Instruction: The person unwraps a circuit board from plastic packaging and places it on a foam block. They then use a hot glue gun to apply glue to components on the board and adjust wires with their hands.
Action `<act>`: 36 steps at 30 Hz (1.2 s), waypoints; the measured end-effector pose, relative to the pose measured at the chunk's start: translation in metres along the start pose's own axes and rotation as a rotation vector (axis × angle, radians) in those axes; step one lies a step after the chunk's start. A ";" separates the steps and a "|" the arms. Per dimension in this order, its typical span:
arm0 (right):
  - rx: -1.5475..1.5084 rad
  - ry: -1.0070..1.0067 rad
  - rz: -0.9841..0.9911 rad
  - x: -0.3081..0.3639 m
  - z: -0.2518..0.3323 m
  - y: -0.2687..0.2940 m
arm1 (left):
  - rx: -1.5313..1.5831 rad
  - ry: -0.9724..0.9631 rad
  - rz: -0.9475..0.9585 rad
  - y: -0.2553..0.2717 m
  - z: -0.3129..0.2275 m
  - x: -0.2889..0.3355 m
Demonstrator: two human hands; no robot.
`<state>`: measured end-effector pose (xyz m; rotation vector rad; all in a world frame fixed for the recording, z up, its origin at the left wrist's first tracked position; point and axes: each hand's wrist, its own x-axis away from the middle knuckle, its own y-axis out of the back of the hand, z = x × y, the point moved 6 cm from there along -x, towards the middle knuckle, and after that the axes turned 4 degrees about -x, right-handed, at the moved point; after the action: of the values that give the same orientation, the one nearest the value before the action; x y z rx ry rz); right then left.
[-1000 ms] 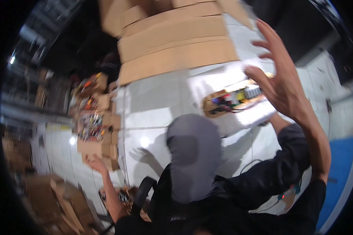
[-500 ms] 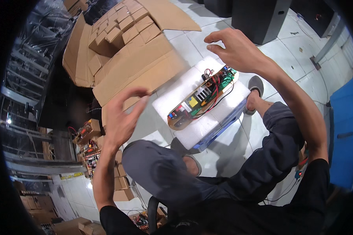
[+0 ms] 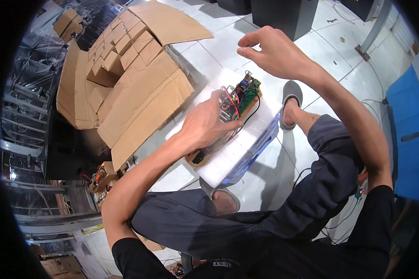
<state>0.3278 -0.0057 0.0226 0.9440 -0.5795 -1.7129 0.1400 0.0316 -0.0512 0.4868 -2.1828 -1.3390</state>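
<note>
1. Head view: components and wires are already on the circuit board (image 3: 252,88); whether any remain to fit doesn't show.
2. It lies along seven-to-one o'clock on the white foam block (image 3: 265,128), the left hand (image 3: 202,125) gripping its middle, fingers straddling it.
3. At one o'clock, the empty-looking right hand (image 3: 277,53) hovers clear, fingers narrowly parted.
4. The board looks green, with red and black leads and a tan, round-ended base.

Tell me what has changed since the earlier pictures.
The left hand moved rightward onto the circuit board and now lies across it; how firmly it grips is unclear. The camera view shifted too. The right hand is still raised and empty, and the board still rests on the white foam block.
</note>
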 end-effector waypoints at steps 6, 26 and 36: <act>0.013 -0.041 -0.008 0.007 -0.006 -0.002 | -0.113 -0.013 -0.090 -0.009 -0.012 -0.009; -0.522 -0.107 0.696 0.041 0.022 -0.011 | 1.555 0.151 -0.279 0.040 0.013 0.019; -0.434 0.078 0.581 0.054 0.051 -0.028 | 1.617 0.087 -0.577 0.040 0.033 0.016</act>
<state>0.2631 -0.0507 0.0140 0.4650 -0.3590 -1.1995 0.1058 0.0638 -0.0239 1.7216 -2.6765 0.6236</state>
